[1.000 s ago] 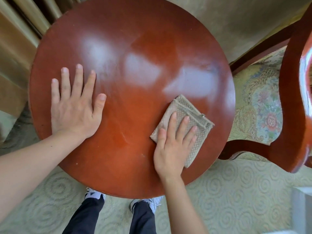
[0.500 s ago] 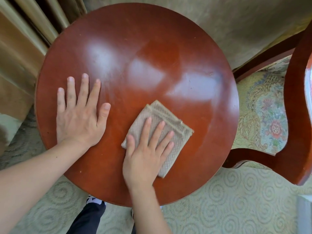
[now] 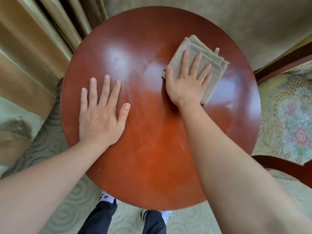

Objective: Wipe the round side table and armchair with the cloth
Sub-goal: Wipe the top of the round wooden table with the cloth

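At the far left hang tan curtains (image 3: 33,48), their folds dropping toward a pale patterned carpet (image 3: 55,215). Right of them stands the round side table (image 3: 152,157), its reddish-brown top glossy with pale patches of reflected light. The left hand (image 3: 101,115) lies flat, palm down, on the left part of the tabletop, its fingers spread apart and gripping nothing. Below the table's near edge, dark trouser legs and white-and-black shoes (image 3: 108,199) stand on the carpet. Farther right, the right hand (image 3: 187,81) presses flat on the cloth (image 3: 202,54), fingers splayed across it rather than curled round it. The cloth is a folded beige, woven square lying on the far right part of the tabletop, its far corner and a small tag sticking out beyond the fingertips. At the right edge sits the armchair (image 3: 287,119), just beside the table, showing a floral upholstered seat and a dark red wooden frame.
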A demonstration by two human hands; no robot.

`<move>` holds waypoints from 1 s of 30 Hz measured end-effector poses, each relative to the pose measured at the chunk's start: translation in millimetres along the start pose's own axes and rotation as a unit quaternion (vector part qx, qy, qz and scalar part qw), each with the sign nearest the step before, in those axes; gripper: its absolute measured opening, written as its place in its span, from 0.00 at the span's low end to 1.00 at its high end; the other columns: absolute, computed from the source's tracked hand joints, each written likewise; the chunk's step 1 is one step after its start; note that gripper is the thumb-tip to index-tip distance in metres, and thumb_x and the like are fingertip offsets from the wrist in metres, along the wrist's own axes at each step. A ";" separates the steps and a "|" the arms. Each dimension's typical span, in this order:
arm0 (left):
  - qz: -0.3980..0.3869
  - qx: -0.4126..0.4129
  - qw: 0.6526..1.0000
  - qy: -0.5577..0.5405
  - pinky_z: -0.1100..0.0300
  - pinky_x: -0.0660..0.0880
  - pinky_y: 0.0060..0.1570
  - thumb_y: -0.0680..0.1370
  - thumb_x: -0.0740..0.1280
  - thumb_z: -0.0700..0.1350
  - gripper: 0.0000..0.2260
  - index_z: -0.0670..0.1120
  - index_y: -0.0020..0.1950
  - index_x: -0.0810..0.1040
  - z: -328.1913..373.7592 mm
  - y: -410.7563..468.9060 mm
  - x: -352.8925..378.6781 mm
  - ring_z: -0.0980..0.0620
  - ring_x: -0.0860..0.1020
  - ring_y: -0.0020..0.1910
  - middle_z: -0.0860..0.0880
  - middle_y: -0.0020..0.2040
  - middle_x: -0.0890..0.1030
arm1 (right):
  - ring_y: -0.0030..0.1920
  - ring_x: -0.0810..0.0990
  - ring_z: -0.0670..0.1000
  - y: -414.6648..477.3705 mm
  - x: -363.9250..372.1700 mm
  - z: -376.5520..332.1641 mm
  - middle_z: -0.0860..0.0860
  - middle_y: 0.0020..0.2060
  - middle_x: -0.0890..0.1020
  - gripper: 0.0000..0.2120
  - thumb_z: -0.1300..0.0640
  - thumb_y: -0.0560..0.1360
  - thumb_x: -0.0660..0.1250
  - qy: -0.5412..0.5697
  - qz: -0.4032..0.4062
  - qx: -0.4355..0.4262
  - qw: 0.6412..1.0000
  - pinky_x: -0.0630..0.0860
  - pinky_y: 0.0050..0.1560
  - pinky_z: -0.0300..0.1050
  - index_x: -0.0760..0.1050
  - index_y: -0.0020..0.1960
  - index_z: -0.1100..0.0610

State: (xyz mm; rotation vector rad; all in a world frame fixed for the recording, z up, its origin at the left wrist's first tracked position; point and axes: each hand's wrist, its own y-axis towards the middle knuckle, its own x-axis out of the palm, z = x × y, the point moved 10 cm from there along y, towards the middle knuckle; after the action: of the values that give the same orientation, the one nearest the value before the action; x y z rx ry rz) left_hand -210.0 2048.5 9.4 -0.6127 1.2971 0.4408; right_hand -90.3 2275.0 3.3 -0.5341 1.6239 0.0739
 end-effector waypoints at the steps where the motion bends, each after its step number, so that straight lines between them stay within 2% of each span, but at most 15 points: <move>1: 0.002 -0.001 1.000 0.000 0.42 0.44 0.79 0.81 0.34 0.64 0.33 0.51 0.83 0.49 -0.4 -0.5 0.4 0.41 0.44 0.82 0.47 0.84 0.49 | 0.79 0.37 0.65 -14.7 4.9 -3.5 0.54 0.82 0.42 0.36 0.32 0.78 0.44 0.008 0.006 -0.012 1.000 0.36 0.77 0.63 0.40 0.81 0.45; 7: 0.001 -0.001 1.000 0.008 0.41 0.45 0.79 0.82 0.35 0.63 0.33 0.50 0.83 0.50 0.6 0.6 0.5 0.41 0.46 0.82 0.47 0.83 0.50 | 0.79 0.42 0.66 -154.1 39.0 -14.4 0.55 0.82 0.50 0.34 0.35 0.80 0.52 0.027 0.047 -0.052 0.997 0.45 0.77 0.66 0.49 0.82 0.47; 11: -0.003 0.003 1.000 -0.005 0.41 0.46 0.79 0.82 0.36 0.62 0.32 0.49 0.83 0.51 1.5 0.0 -1.8 0.40 0.47 0.82 0.46 0.83 0.51 | 0.79 0.40 0.65 -209.9 62.6 -22.2 0.54 0.82 0.48 0.33 0.35 0.81 0.50 0.023 0.005 -0.048 0.999 0.45 0.75 0.66 0.46 0.82 0.45; 16: -0.001 0.002 1.000 -0.016 0.41 0.46 0.79 0.82 0.35 0.62 0.32 0.50 0.83 0.51 1.2 0.9 -2.1 0.41 0.47 0.82 0.46 0.83 0.51 | 0.79 0.39 0.66 -164.8 51.5 -46.9 0.53 0.82 0.48 0.30 0.36 0.82 0.47 0.015 0.013 -0.098 0.995 0.41 0.77 0.66 0.48 0.81 0.43; 19: 0.000 -0.002 1.000 -0.015 0.42 0.46 0.79 0.82 0.35 0.63 0.32 0.51 0.83 0.51 -1.3 1.5 -0.5 0.41 0.46 0.82 0.47 0.83 0.51 | 0.78 0.35 0.66 -102.5 41.4 -71.1 0.52 0.82 0.43 0.30 0.35 0.81 0.42 0.017 -0.008 -0.104 0.994 0.37 0.76 0.65 0.43 0.81 0.42; 24: 0.012 -0.002 1.000 -0.012 0.43 0.44 0.79 0.81 0.33 0.63 0.33 0.51 0.83 0.50 -1.2 1.3 0.0 0.42 0.45 0.82 0.48 0.83 0.50 | 0.78 0.34 0.67 -12.9 21.4 -101.1 0.53 0.81 0.40 0.31 0.36 0.81 0.42 0.005 -0.020 -0.113 0.993 0.36 0.75 0.66 0.40 0.81 0.42; 27: 0.014 -0.002 1.000 -0.018 0.43 0.44 0.79 0.81 0.32 0.63 0.32 0.51 0.83 0.50 -1.8 1.9 -0.8 0.43 0.45 0.82 0.49 0.83 0.50 | 0.78 0.36 0.66 -21.8 21.7 -99.8 0.53 0.82 0.43 0.30 0.37 0.81 0.42 -0.007 -0.007 -0.150 0.989 0.36 0.76 0.65 0.43 0.81 0.42; 30: 0.016 -0.005 1.000 -0.025 0.43 0.44 0.79 0.83 0.35 0.59 0.29 0.52 0.83 0.51 -3.3 -0.2 -1.8 0.44 0.45 0.82 0.49 0.83 0.50 | 0.79 0.39 0.65 -73.5 27.8 -83.0 0.53 0.82 0.48 0.29 0.38 0.81 0.45 0.006 0.013 -0.183 0.983 0.40 0.77 0.64 0.47 0.81 0.42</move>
State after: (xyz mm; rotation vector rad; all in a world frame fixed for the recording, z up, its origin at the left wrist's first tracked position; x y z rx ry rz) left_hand -212.7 2046.3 10.7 -0.5864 1.2598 0.4873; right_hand -139.9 2172.1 7.5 -0.7950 1.6371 0.3951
